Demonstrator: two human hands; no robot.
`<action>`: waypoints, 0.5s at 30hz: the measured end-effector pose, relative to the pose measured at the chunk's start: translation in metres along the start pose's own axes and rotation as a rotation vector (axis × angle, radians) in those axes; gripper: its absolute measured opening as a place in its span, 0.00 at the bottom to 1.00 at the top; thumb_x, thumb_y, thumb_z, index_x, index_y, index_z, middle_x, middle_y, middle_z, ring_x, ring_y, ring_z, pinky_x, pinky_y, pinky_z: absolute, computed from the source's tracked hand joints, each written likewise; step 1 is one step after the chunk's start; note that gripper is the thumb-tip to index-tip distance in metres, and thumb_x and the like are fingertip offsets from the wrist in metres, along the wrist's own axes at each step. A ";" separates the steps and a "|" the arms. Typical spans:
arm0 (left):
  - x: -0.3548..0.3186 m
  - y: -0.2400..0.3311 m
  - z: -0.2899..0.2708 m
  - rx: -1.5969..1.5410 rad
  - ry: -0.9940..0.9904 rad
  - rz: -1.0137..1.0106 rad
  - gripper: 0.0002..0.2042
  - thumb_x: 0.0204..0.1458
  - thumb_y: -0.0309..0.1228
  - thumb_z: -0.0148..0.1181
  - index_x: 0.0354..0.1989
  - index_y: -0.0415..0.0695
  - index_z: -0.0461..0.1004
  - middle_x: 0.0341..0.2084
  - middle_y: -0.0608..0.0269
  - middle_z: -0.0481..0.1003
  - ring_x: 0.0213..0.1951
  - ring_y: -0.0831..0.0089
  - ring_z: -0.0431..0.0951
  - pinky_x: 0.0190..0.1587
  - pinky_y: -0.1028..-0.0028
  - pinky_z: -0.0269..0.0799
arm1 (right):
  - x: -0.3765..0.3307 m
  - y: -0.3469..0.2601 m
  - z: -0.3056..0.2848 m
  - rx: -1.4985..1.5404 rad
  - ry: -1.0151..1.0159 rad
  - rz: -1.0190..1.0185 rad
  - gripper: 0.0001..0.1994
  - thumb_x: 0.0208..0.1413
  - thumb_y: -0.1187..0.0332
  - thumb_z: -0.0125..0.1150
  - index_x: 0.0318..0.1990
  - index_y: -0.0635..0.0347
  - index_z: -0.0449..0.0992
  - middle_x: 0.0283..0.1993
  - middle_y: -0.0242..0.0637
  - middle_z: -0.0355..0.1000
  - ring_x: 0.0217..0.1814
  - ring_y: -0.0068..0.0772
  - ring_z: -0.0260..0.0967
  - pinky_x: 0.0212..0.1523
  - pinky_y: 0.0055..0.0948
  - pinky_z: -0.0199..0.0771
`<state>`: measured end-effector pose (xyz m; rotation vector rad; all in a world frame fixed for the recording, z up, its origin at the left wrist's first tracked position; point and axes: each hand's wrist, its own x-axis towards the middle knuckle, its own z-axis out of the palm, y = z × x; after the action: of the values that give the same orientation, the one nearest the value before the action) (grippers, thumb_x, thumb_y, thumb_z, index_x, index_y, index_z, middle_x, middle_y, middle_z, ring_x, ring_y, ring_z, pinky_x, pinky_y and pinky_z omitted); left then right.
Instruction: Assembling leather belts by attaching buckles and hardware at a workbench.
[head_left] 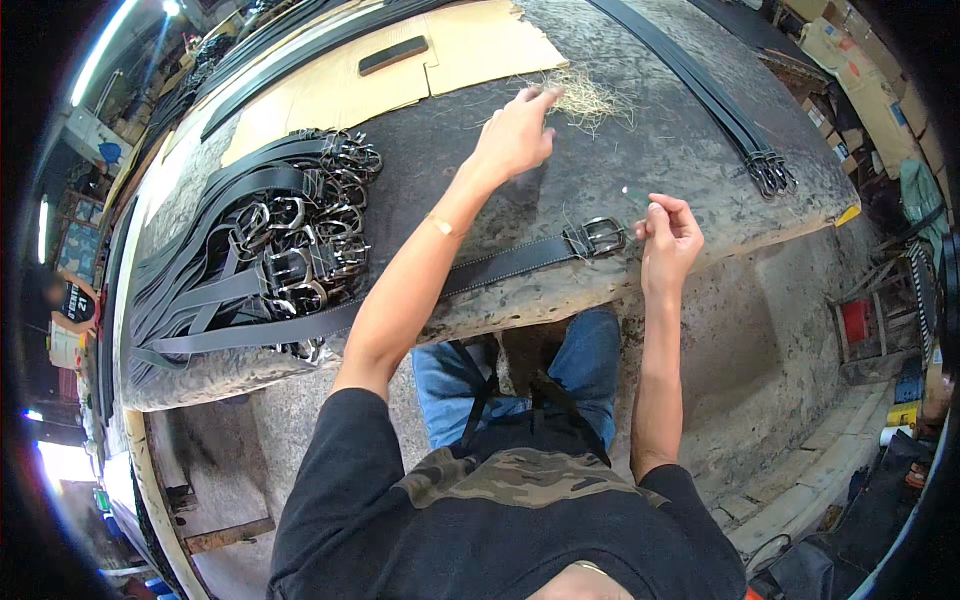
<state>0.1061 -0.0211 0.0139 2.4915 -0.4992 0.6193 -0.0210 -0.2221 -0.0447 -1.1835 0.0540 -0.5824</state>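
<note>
A black belt [507, 264] with light edge stitching lies along the table's near edge, its dark metal buckle [604, 236] at the right end. Thin pale strands cling around that buckle. My left hand [515, 135] is stretched over the table beside a loose heap of pale, straw-like thread ends [592, 101]. Its thumb stands apart from the forefinger, and I see nothing held there. Just right of the buckle, my right hand [668, 240] is closed in a pinch. A small slim thing with a bright tip [626, 190] sticks out from its fingers; its kind is unclear.
Many black belts with metal buckles [300, 235] are heaped at the left. More belts [700, 85] lie at the far right, their buckles together. A dark oblong block [393, 56] rests on tan cardboard sheets [480, 55]. The worn dark table [440, 140] has a rounded near edge.
</note>
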 end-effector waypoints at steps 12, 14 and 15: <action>-0.100 0.057 -0.057 -0.186 -0.534 0.344 0.11 0.48 0.30 0.66 0.41 0.43 0.81 0.53 0.59 0.73 0.38 0.53 0.81 0.44 0.59 0.76 | 0.006 0.004 -0.008 0.254 -0.023 0.045 0.05 0.60 0.79 0.57 0.41 0.68 0.78 0.28 0.28 0.67 0.28 0.17 0.62 0.32 0.26 0.72; -0.113 0.056 -0.048 -0.195 -0.442 0.412 0.09 0.48 0.29 0.66 0.39 0.44 0.81 0.49 0.62 0.74 0.32 0.55 0.81 0.38 0.60 0.77 | 0.004 0.005 -0.009 0.256 -0.035 0.028 0.05 0.60 0.79 0.57 0.41 0.68 0.78 0.29 0.28 0.67 0.28 0.17 0.62 0.33 0.26 0.72; -0.117 0.055 -0.042 -0.177 -0.382 0.416 0.09 0.48 0.29 0.66 0.38 0.44 0.81 0.47 0.62 0.74 0.31 0.56 0.81 0.36 0.61 0.77 | 0.005 0.006 -0.008 0.254 -0.053 0.015 0.04 0.60 0.79 0.58 0.40 0.68 0.78 0.29 0.28 0.68 0.28 0.17 0.63 0.33 0.26 0.72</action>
<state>-0.0298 -0.0149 0.0069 2.3510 -1.1824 0.2256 -0.0172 -0.2297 -0.0521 -0.9507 -0.0550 -0.5276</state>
